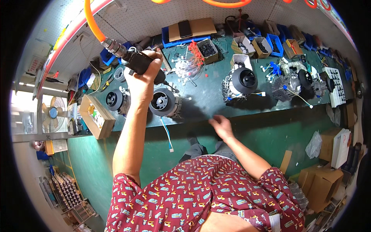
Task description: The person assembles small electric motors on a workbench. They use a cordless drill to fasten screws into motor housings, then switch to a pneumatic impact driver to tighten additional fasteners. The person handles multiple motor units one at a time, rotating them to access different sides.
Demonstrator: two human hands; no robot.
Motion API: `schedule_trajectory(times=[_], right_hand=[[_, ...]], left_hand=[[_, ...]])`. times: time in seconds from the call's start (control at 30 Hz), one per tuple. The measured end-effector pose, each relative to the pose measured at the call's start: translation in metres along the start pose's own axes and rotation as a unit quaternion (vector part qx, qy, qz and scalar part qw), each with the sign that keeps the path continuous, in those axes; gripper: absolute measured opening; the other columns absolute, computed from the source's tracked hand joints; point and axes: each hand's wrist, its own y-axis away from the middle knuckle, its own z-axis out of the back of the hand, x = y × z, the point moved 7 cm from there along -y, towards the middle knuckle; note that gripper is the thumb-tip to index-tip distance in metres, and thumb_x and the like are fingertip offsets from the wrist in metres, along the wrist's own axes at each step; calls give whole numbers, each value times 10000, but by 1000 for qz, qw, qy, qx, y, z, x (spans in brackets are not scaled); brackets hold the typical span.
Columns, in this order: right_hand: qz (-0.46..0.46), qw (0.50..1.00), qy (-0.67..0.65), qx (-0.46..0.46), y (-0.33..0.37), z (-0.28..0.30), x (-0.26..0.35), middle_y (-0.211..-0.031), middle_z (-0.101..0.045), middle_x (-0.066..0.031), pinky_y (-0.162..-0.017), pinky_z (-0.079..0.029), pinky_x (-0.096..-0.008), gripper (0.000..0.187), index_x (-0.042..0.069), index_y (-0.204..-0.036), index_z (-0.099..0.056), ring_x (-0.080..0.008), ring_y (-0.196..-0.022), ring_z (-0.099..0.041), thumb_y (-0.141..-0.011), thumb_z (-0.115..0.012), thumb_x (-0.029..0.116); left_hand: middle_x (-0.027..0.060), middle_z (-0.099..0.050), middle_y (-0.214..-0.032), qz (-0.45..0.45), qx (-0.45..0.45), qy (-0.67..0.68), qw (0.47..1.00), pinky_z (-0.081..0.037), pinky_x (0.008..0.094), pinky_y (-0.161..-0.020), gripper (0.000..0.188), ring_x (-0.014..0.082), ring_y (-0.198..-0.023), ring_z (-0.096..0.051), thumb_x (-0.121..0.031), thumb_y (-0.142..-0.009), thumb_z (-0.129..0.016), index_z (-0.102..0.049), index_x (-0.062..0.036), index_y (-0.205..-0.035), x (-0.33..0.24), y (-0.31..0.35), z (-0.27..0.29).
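My left hand (pixel 143 77) is wrapped round a dark air screwdriver (pixel 139 62), which hangs from an orange air hose (pixel 92 21). Just below the tool stands a motor with a black fan wheel (pixel 163 102), its blue-and-white lead (pixel 167 135) dangling over the bench edge. Another motor (pixel 116 99) sits left of my forearm. My right hand (pixel 222 127) is over the front edge of the bench, fingers loosely apart and holding nothing. Nearest to it on the bench is a finned motor with a black housing (pixel 243 83). The screwdriver's tip is partly hidden against the dark parts.
Further right stands another motor assembly (pixel 291 83) beside a white tray of small parts (pixel 334 87). Small boxes of screws (pixel 208 50) and blue bins (pixel 274 44) line the back. Red and clear cable ties (pixel 189 63) lie mid-bench. A wooden box (pixel 96 118) juts out at left.
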Motion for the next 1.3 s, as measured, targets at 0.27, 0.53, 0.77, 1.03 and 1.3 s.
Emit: schedule_trajectory(times=[0.27,0.53,0.77,1.03,1.3], right_hand=[[117,978,-152,81,-17,-139,106,-1264,-654,-202,-1021,-508,-363,807,-45,-1406,-493,-250,-1171,-645,-766,-894,239],[167,980,-103,19,-17,-150,126,-1197,-647,-185,-941,-533,-392,731,-20,-1297,-526,-298,-1080,-654,-708,-910,182],[209,974,-80,-21,-23,-155,120,-1245,-625,-196,-956,-526,-407,765,-41,-1331,-484,-309,-1118,-638,-717,-897,153],[223,960,-167,25,-27,-159,118,-1114,-595,-151,-888,-529,-409,647,-19,-1269,-502,-269,-1000,-614,-738,-859,79],[220,954,-198,49,-30,-164,114,-1200,-555,-153,-928,-502,-392,664,6,-1292,-494,-274,-1076,-581,-743,-860,78]], left_hand=[[117,-746,-973,23,31,-8,999,-553,419,-971,208,229,-949,-717,-75,-824,-749,-730,-14,-1022,29,-1,6],[68,-737,-910,2,0,15,1000,-544,314,-798,115,152,-831,-680,-52,-851,-731,-745,-7,-956,37,-1,13],[60,-744,-928,-1,54,-67,996,-545,315,-804,145,147,-850,-682,-58,-839,-742,-754,-25,-980,28,4,8],[69,-719,-934,30,84,25,996,-573,320,-811,173,151,-873,-693,54,-819,-731,-674,-29,-960,38,19,-8],[76,-688,-916,38,81,28,996,-582,347,-857,224,161,-876,-691,105,-824,-723,-618,-34,-965,53,20,-14]])
